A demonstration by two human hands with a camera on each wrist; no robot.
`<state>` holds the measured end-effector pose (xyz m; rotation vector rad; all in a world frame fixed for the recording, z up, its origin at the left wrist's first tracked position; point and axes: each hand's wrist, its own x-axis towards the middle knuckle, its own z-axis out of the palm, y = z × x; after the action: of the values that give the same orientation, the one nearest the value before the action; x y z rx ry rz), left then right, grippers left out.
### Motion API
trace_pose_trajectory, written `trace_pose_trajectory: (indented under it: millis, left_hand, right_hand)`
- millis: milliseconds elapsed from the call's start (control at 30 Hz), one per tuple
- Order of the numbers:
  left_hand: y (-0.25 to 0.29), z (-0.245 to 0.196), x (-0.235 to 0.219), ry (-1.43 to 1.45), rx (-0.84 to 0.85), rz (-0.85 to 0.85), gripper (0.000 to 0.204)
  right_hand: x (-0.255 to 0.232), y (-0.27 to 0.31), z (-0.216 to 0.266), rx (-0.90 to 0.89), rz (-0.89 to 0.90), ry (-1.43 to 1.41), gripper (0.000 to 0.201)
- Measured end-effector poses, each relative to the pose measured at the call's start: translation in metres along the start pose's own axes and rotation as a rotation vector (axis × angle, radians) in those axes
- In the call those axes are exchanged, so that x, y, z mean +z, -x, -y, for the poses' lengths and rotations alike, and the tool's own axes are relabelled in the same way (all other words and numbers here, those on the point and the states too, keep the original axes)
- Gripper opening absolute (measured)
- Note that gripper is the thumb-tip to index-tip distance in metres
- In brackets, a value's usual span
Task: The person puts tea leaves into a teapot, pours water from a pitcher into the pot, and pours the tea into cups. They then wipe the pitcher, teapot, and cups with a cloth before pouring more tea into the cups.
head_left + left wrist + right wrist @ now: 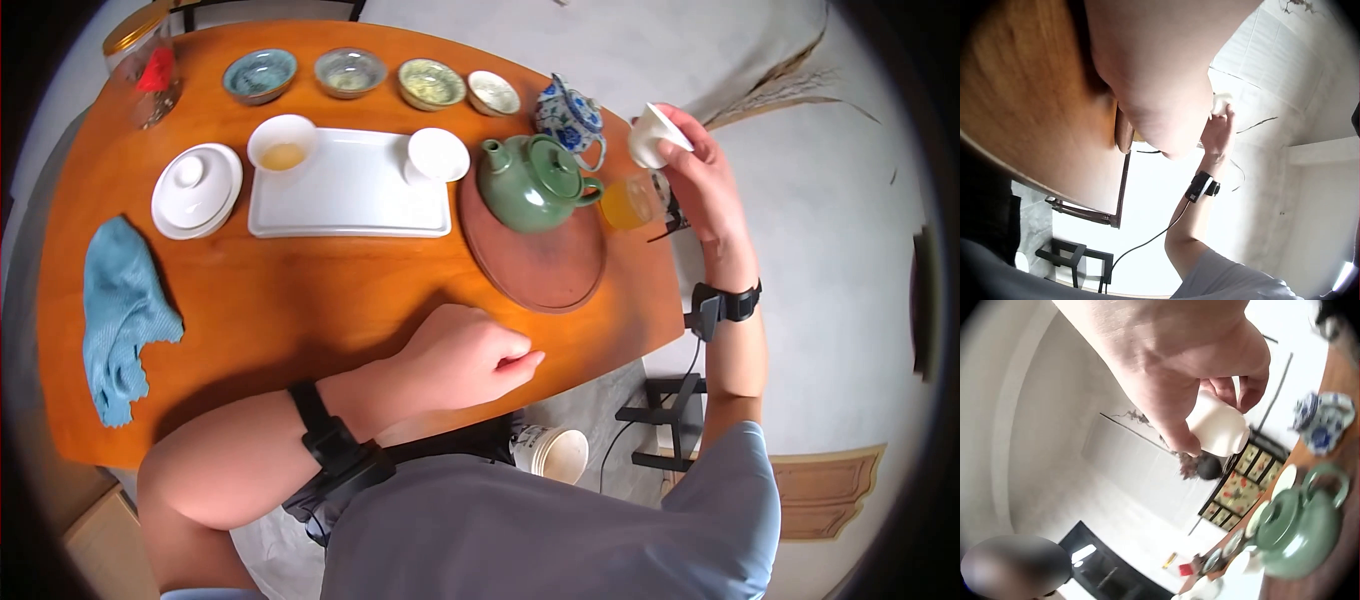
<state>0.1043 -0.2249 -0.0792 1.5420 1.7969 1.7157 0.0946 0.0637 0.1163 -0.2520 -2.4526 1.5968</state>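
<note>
In the head view my right hand (705, 180) is raised past the table's right edge, pinching a small white cup (655, 137) between thumb and fingers. The cup is tipped over sideways; in the right wrist view its foot (1242, 442) points away from the palm. Below this hand stands a clear glass vessel (627, 203) of amber liquid, beside a green teapot (535, 185) on a round brown board (540, 275). My left hand (465, 360) rests near the table's front edge, fingers curled in, holding nothing.
A white tray (350, 205) carries two white cups, one with amber liquid. Around it are a lidded white bowl (185, 210), a blue cloth (125, 310), several bowls in a back row, a blue-and-white teapot (565, 115) and a gold-lidded jar (140, 70).
</note>
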Motion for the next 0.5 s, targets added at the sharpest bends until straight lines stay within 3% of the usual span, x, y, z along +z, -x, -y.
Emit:
trace_pose_trajectory:
  millis: [200, 333, 400, 500]
  left_hand:
    - [0.002, 0.002, 0.002, -0.01, 0.023, -0.015, 0.048]
    - [0.002, 0.003, 0.003, 0.005, 0.019, -0.031, 0.046]
    - [0.003, 0.003, 0.004, 0.004, 0.014, -0.042, 0.046]
    - [0.003, 0.005, 0.007, 0.002, 0.023, -0.06, 0.045]
  right_hand:
    - [0.131, -0.016, 0.007, -0.226, 0.287, 0.11, 0.055]
    - [0.187, -0.037, 0.007, -0.661, 0.309, 0.632, 0.056]
    - [0.206, -0.046, -0.002, -0.655, 0.334, 0.603, 0.053]
    - [0.224, -0.051, -0.008, -0.63, 0.364, 0.781, 0.052]
